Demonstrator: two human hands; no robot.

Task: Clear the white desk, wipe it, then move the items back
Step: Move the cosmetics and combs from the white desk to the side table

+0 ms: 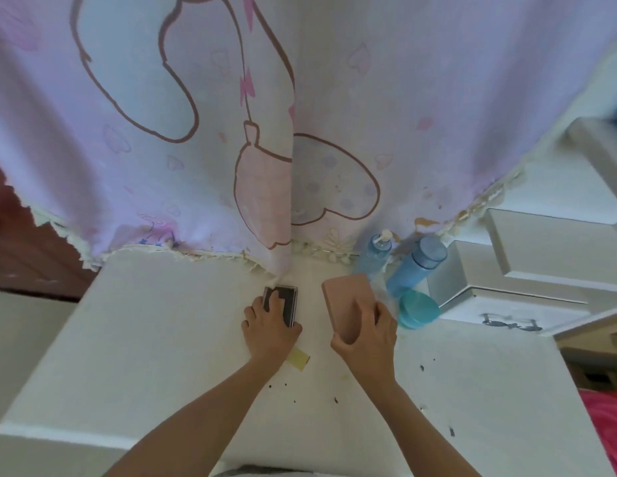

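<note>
Two bare forearms (pixel 204 418) reach from the lower edge over the white desk (pixel 145 356). The left hand (pixel 269 330) lies on a dark case (pixel 288 299) near the back of the desk. Its fingers are curled over the top of the case and the thumb presses on the right side, so the hand is clamped on it. The case lies flat on the desk, and its far end touches the hem of the curtain (pixel 145 132).

The right hand (pixel 367 333) grips a pink box (pixel 343 296), with the thumb on the top face and the fingers round the right edge. I cannot tell if the box rests on the desk or is a little raised.

Just beside the box, to the right, stand a pump bottle (pixel 376 253), a blue bottle (pixel 414 266) and, nearer, a teal jar (pixel 419 309), all on the desk. A piece of yellow tape (pixel 299 358) shows beside the left wrist. Dark specks (pixel 335 400) lie on the desk between the forearms. A white cabinet (pixel 541 249) stands at the right of the desk.
</note>
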